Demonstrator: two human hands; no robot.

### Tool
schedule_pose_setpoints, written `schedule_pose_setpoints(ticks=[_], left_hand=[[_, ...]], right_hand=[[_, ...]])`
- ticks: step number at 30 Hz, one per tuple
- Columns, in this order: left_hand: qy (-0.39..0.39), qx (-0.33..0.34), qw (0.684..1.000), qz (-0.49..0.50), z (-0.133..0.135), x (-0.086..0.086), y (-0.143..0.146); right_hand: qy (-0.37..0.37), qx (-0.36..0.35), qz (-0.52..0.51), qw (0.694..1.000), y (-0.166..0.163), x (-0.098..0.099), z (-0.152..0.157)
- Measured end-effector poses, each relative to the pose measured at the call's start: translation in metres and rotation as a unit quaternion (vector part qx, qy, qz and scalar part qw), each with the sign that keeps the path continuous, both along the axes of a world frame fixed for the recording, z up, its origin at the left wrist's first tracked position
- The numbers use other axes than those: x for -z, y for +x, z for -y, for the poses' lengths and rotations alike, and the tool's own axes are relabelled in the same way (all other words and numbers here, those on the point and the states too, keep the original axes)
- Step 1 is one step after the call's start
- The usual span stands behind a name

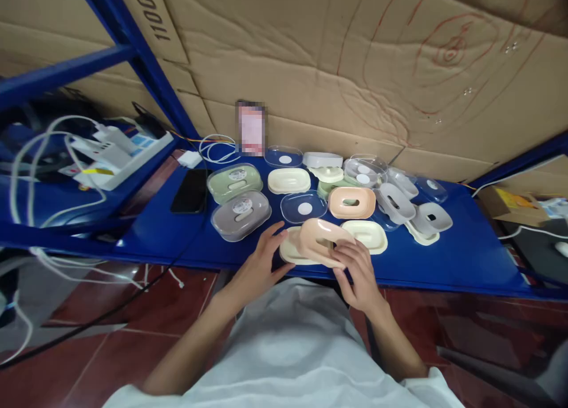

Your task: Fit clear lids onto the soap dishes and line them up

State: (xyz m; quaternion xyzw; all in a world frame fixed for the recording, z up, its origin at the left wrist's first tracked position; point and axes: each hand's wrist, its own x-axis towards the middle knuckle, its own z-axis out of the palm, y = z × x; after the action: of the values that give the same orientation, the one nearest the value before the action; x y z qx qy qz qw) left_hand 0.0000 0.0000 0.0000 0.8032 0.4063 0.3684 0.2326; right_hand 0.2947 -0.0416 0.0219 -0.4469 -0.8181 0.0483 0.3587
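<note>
My right hand (360,276) grips a peach soap-dish piece with an oval slot (317,240) by its right end, tilted over a cream base (288,246) near the table's front edge. Around the left end of that base, my left hand (261,261) has its fingers and thumb apart; whether they touch it I cannot tell. A second peach piece (336,203) lies just beyond, with a cream piece (377,237) to the right of my right fingers. Behind the held piece rests a clear lid with a round white label (289,209).
Lidded green (217,186) and grey soap dishes (231,221) stand at left, beside a black phone (190,192). Loose grey pieces (437,219) and clear lids (371,165) cluster at right. A pixelated screen (251,129) leans on the cardboard wall (288,58). A power strip (133,162) with cables sits left.
</note>
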Motion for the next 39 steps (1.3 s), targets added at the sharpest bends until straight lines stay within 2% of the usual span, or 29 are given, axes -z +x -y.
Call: schedule_pose_setpoints(ticks=[4, 8, 11, 15, 18, 22, 25, 31, 39], left_hand=[[0.007, -0.001, 1.000, -0.001, -0.001, -0.002, -0.004], [0.042, 0.014, 0.997, -0.064, -0.003, -0.006, -0.004], [0.079, 0.052, 0.990, -0.104, -0.005, -0.006, -0.004], [0.081, 0.071, 0.988, -0.113, -0.008, -0.005, -0.004], [0.070, 0.077, 0.990, -0.098, -0.007, -0.008, -0.003], [0.056, 0.052, 0.995, -0.071, -0.005, -0.012, -0.003], [0.030, 0.044, 0.997, -0.061, -0.005, -0.013, -0.004], [0.017, 0.056, 0.997, -0.058, -0.007, -0.011, -0.004], [0.001, 0.057, 0.997, -0.049, -0.009, -0.010, -0.006]], right_hand=[[-0.056, -0.049, 0.046, 0.996, -0.005, -0.003, -0.010], [-0.079, -0.097, 0.073, 0.989, -0.013, -0.007, -0.023], [-0.066, -0.100, 0.095, 0.988, -0.020, -0.005, -0.025], [-0.067, -0.094, 0.130, 0.985, -0.021, -0.003, -0.022], [-0.055, -0.050, 0.120, 0.990, 0.001, -0.007, -0.021], [-0.037, 0.118, 0.106, 0.987, 0.049, -0.005, -0.018], [-0.065, 0.179, 0.134, 0.973, 0.073, 0.004, -0.013], [-0.099, 0.159, 0.159, 0.969, 0.068, 0.010, -0.013], [-0.073, 0.152, 0.135, 0.976, 0.057, 0.010, -0.019]])
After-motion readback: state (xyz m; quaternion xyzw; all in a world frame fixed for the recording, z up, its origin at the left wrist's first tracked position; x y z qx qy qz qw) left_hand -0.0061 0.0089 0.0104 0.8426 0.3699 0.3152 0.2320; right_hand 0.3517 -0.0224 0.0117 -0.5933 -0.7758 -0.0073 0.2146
